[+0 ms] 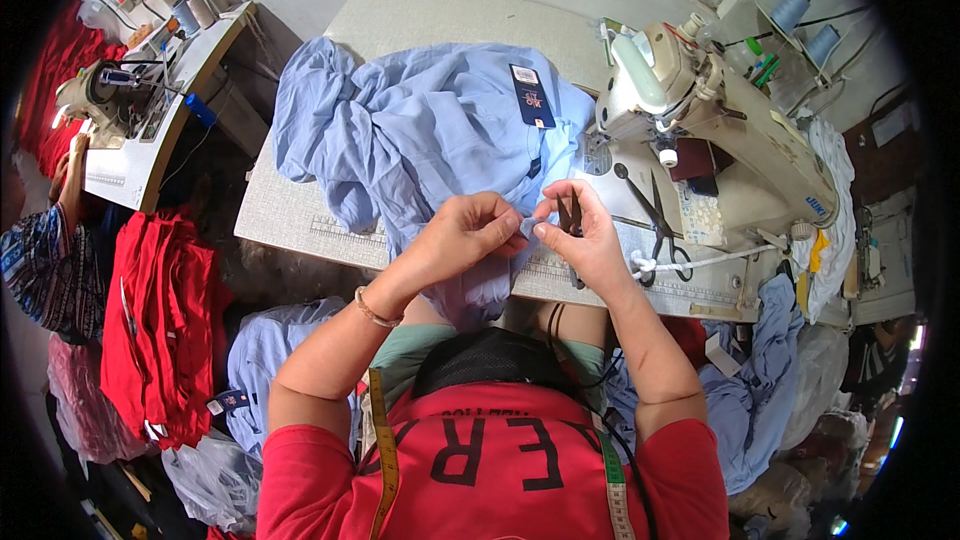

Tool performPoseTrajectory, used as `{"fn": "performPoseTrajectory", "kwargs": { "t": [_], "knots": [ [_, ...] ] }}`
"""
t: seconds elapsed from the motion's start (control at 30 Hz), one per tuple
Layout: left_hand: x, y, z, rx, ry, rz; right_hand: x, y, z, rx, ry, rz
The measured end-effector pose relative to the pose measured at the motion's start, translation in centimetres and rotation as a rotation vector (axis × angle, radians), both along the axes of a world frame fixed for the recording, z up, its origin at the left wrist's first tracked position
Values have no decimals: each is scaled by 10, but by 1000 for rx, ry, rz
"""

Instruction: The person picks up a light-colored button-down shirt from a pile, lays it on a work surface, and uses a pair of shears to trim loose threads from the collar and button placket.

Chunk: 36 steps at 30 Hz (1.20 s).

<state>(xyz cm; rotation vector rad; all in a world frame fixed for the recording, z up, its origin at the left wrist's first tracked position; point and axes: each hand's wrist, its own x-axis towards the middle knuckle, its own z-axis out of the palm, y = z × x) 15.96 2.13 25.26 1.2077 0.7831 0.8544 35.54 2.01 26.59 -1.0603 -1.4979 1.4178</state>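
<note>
Light blue garment (420,135) lies heaped from the table's (290,220) far edge toward its near edge, spilling over; left hand (462,233) and right hand (583,230) pinch its hem there together; scissors (655,220) just beside.

A pale sewing table (300,225) carries a crumpled light blue garment (420,140), a cream sewing machine (720,130) and black scissors (655,215) beside it.

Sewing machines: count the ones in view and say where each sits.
2. One cream sewing machine stands on the table at the person's right, past the right hand. Another sewing machine sits on the far-left table. More may be hidden beyond the picture's rim.
</note>
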Motion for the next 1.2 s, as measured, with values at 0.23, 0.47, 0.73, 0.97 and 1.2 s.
{"fn": "performPoseTrajectory", "kwargs": {
  "t": [0.23,0.47,0.73,0.97,1.2],
  "knots": [
    [4,-4,-12,14,-89,88,1,-22,17,395,-415,-53],
    [5,-5,-8,74,5,79,-8,-27,13,571,-663,-32],
    [6,-7,-13,143,64,99,-12,-23,16,621,-762,-43],
    [6,-7,-9,192,182,96,-15,-23,15,655,-812,-62],
    [6,-5,-10,170,143,92,-13,-20,8,879,-977,-68]
  ]
}}
